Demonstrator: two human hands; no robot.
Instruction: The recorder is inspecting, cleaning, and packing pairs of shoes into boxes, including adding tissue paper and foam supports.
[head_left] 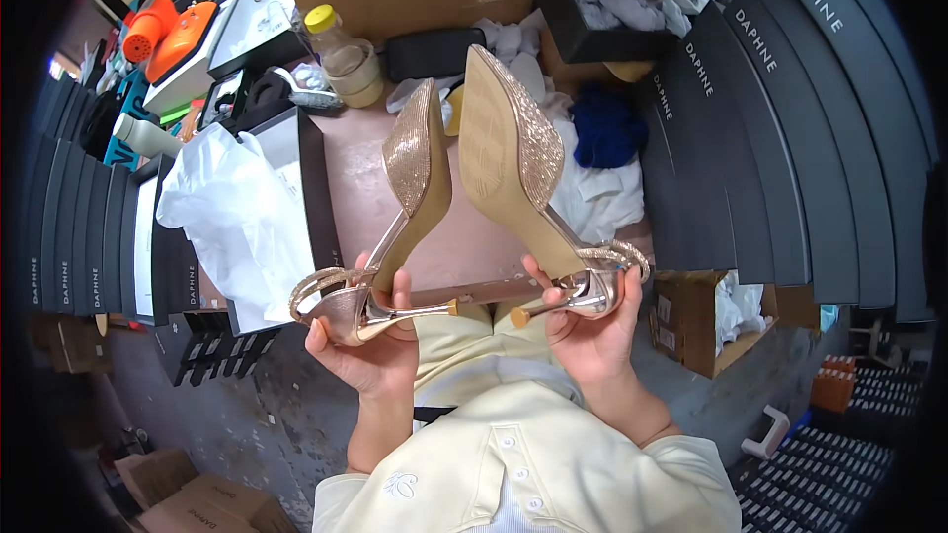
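Two glittery rose-gold high-heeled shoes are held up over the table [370, 173], toes pointing away from me and tan soles toward the middle. My left hand [380, 360] grips the left high-heeled shoe [413, 153] round its heel cup, close to the ankle straps. Its thin metallic heel points to the right. In the same way my right hand [595, 336] holds the right high-heeled shoe [513, 133] by the heel cup and strap, its heel pointing left. The right shoe's sole shows a worn-looking patch near the toe. The shoes are apart from each other.
An open black shoebox [316, 188] with white tissue paper [232, 207] lies at left. Stacked dark shoeboxes [790, 128] rise on the right. At the back stand a yellow-capped bottle [324, 25], a jar [353, 74] and a dark blue cloth [607, 126]. A cardboard box [691, 331] sits lower right.
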